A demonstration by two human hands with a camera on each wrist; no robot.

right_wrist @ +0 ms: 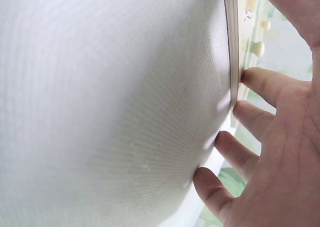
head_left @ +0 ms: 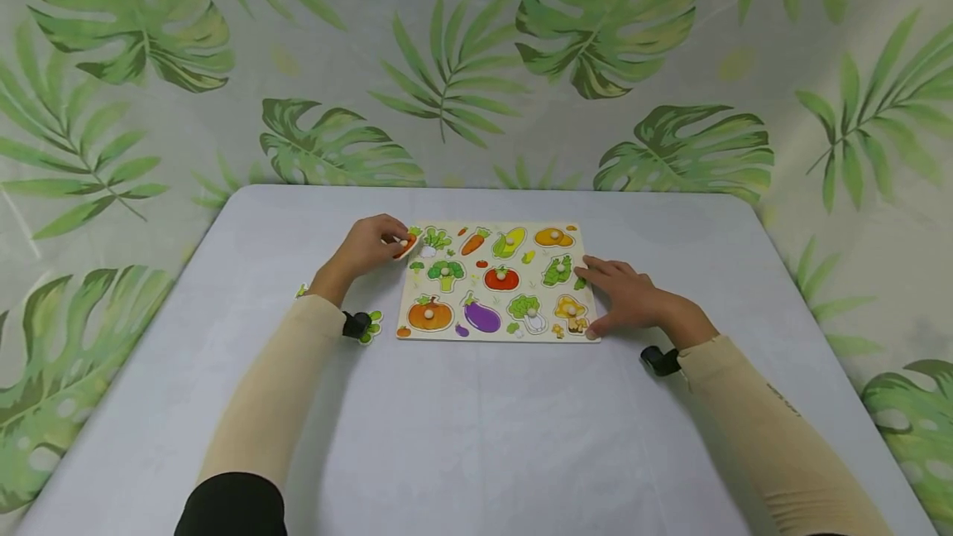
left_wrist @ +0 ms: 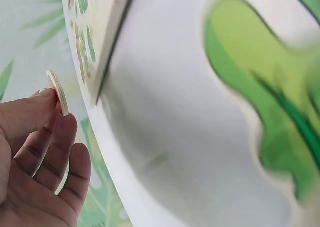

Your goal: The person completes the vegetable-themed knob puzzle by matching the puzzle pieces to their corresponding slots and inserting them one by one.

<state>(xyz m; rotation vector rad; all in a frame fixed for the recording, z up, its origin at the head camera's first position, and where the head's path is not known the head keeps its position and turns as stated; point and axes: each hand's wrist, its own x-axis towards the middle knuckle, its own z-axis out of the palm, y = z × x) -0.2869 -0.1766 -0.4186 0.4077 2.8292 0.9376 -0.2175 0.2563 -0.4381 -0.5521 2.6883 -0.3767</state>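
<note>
A wooden vegetable puzzle board [head_left: 462,337] lies flat on the table. By its upper left corner, my left hand [head_left: 365,246] pinches an orange-red puzzle piece [head_left: 406,246] with a pale knob. The left wrist view shows that puzzle piece [left_wrist: 59,94] edge-on between thumb and fingers, above the table. My right hand [head_left: 629,296] has its fingers spread along the board's right edge; in the right wrist view, fingertips touch the edge and the table. Vegetable pictures on the board include a tomato [head_left: 501,278], an eggplant [head_left: 482,318] and a pumpkin [head_left: 429,314].
A green leafy piece [head_left: 370,327] lies on the white tabletop [head_left: 476,437], left of the board and beside my left wrist. A small green bit [head_left: 302,290] shows behind that wrist. Leaf-patterned cloth [head_left: 476,64] rises behind the table.
</note>
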